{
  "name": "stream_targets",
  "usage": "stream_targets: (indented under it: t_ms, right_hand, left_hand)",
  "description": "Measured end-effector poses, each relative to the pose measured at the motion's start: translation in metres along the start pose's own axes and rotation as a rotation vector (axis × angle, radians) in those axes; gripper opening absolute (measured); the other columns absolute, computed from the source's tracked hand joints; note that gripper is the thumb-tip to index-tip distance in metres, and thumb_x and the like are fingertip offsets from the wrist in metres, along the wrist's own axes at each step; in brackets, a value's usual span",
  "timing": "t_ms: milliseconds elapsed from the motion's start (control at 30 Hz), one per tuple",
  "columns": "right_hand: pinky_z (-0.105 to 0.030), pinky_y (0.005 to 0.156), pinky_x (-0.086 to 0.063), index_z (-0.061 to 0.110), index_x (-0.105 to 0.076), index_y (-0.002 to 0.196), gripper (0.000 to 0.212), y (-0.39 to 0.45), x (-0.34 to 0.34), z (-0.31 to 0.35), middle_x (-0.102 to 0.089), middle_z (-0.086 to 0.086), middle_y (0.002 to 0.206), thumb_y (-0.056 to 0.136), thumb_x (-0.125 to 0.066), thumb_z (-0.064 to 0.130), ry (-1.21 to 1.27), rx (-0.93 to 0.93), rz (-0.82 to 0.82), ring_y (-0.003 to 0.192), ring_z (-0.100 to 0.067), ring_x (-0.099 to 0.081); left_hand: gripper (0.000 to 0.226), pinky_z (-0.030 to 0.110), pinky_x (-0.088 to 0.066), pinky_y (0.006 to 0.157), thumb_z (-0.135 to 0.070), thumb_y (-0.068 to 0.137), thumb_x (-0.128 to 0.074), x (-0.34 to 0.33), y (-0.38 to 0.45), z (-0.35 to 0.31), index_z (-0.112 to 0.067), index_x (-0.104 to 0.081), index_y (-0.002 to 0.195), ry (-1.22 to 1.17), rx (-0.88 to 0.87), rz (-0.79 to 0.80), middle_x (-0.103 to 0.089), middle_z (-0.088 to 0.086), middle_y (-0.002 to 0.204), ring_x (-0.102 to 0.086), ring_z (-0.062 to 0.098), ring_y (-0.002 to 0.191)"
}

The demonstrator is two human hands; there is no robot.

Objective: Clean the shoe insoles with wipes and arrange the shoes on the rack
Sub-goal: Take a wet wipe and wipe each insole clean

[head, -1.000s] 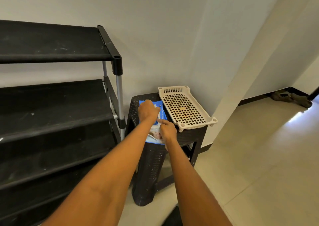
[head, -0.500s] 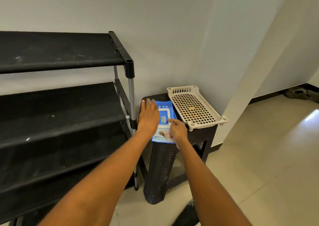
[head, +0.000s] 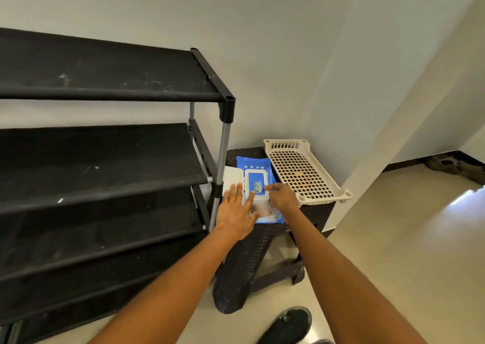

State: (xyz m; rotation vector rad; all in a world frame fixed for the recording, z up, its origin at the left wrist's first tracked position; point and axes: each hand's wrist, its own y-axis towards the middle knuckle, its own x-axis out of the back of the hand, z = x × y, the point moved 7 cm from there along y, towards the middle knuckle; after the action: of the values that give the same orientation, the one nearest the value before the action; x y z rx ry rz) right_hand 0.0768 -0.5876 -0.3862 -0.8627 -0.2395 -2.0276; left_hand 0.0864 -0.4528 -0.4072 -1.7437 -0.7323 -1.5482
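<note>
Flipped open since a moment ago, the wipes pack [head: 258, 183] lid [head: 232, 179] lies under the flat left hand [head: 236, 212] (fingers straight); right hand [head: 282, 195] pinches at the opening.

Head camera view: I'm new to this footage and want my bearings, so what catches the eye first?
The blue wipes pack on the dark stool, its white lid flipped open to the left. The left hand lies flat on the pack's near end while the right hand reaches its fingers to the opening. A tall black shoe rack fills the left side, and a cream basket tray sits on the stool's right.
</note>
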Motion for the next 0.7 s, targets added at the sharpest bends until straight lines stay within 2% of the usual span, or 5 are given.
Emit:
stream_targets:
  t_ms: [67,200,300,467,700]
  right_hand:
    - [-0.032,0.083,-0.047,0.009,-0.065,0.109,0.032,0.001,0.002,0.007,-0.059,-0.011,0.125,0.09,-0.041,0.0,-0.073,0.052,-0.01,0.104,-0.025,-0.059]
    - [-0.032,0.086,-0.046,0.016,-0.067,0.105,0.018,0.005,0.001,0.031,-0.059,-0.013,0.117,0.093,-0.053,0.015,-0.183,0.248,-0.093,0.102,-0.023,-0.059]
    - [-0.03,0.089,-0.043,0.016,-0.067,0.108,0.019,0.008,-0.007,0.045,-0.055,-0.013,0.117,0.091,-0.058,0.016,-0.316,0.336,-0.013,0.103,-0.025,-0.057]
    - [-0.026,0.081,-0.041,0.018,-0.07,0.102,0.017,0.014,-0.011,0.043,-0.06,-0.008,0.116,0.088,-0.062,0.015,-0.51,0.348,0.03,0.103,-0.022,-0.059]
    - [-0.032,0.08,-0.044,0.013,-0.066,0.108,0.022,0.008,-0.012,0.052,-0.06,-0.006,0.115,0.094,-0.053,0.024,-0.695,0.381,-0.117,0.106,-0.023,-0.056]
  left_hand:
    - [0.065,0.042,0.006,0.117,-0.052,0.099,-0.015,-0.002,0.0,-0.001,-0.019,0.009,0.15,-0.022,0.008,0.005,0.015,0.016,0.156,0.016,0.031,0.144]
    - [0.067,0.048,0.003,0.116,-0.053,0.099,-0.016,-0.006,-0.002,-0.003,-0.018,0.01,0.15,-0.049,0.051,-0.02,0.014,0.015,0.157,0.014,0.032,0.144]
    - [0.067,0.054,0.003,0.115,-0.052,0.099,-0.017,-0.004,-0.003,-0.009,-0.015,0.005,0.151,-0.015,0.052,-0.086,0.01,0.014,0.158,0.011,0.033,0.145]
    - [0.063,0.052,0.007,0.114,-0.053,0.099,-0.015,-0.004,0.0,-0.018,-0.022,0.0,0.151,0.01,-0.013,-0.131,0.003,0.018,0.158,0.009,0.035,0.145]
    - [0.059,0.055,0.002,0.115,-0.051,0.1,-0.014,-0.002,0.006,-0.022,-0.025,-0.006,0.152,0.001,-0.005,-0.084,0.001,0.019,0.157,0.006,0.037,0.145]
